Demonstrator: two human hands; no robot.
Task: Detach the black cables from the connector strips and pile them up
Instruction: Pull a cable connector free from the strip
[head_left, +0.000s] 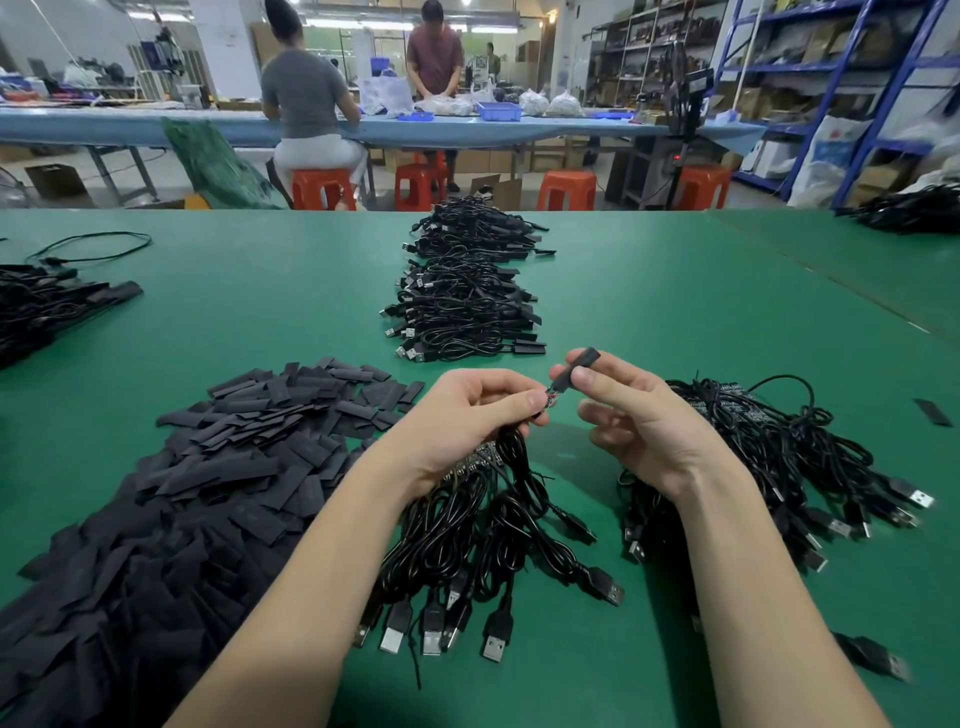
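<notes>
Cables (467, 530), black with USB plugs, hang bunched from the left hand (467, 415) over the green table (675, 291); right hand (639, 410) pinches one black sleeve (579, 366). Two tidy piles (462, 306) lie beyond.

The left hand (470, 415) covers the upper ends of the bunch of black USB cables (467, 540) it grips, so how they join the small circuit-board strip (551, 399) cannot be told. That strip is too small to read. The flat black sleeve (579, 366) pinched by the right hand (631, 415) is partly hidden behind the fingers. The heap of flat black sleeve pieces (197, 499) runs off the left and bottom edges. The right-hand tangle of black cables (779, 457) is partly behind the right forearm, its plugs blurred.
</notes>
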